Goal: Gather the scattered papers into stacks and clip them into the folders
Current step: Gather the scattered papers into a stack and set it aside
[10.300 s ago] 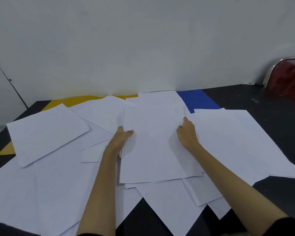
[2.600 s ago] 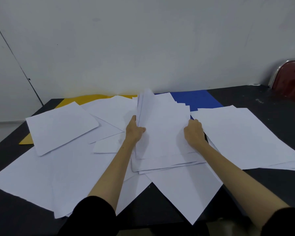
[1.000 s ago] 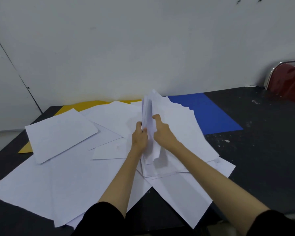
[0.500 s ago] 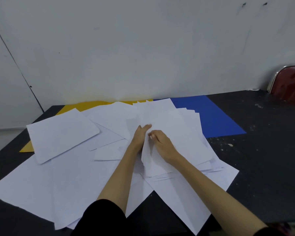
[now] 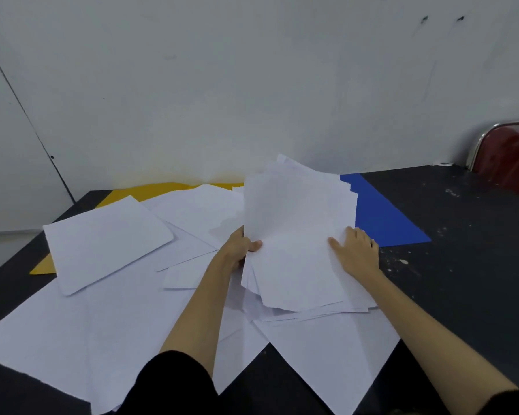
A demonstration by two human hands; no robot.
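Observation:
A loose, fanned stack of white papers (image 5: 297,235) is tilted up off the table in the middle. My left hand (image 5: 240,250) grips its left edge, thumb over the front sheet. My right hand (image 5: 355,250) holds the right edge, thumb on top and fingers hidden behind the sheets. More white sheets (image 5: 108,241) lie scattered across the left and front of the table. A blue folder (image 5: 384,220) lies flat behind the stack on the right. A yellow folder (image 5: 150,191) lies at the back left, mostly covered by papers.
The table (image 5: 462,265) is black and speckled, set against a white wall. A red chair (image 5: 510,157) with a metal frame stands at the far right. One large sheet (image 5: 327,360) overhangs the table's front edge.
The hands were close together in the middle of the pile; they have spread to the stack's two edges and lifted its far end up off the table.

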